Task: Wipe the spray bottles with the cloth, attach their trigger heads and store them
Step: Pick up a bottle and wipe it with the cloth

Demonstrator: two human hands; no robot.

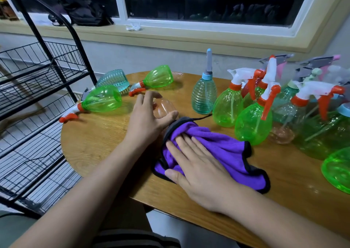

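A clear pinkish bottle (164,107) lies on its side on the round wooden table (98,137). My left hand (149,115) curls over the bottle and holds it. The purple cloth (217,145) with a black hem is draped over the bottle's near end. My right hand (197,164) lies flat on the cloth with straight fingers, pressing it down. Two green bottles with orange trigger heads (102,99) (158,77) lie on their sides at the table's far left, beside a teal ribbed bottle (113,78).
A black wire rack (37,81) with several shelves stands left of the table. On the right stand several upright green and teal spray bottles (251,122), some with trigger heads. A teal pump bottle (204,94) stands mid-table. A windowsill runs behind.
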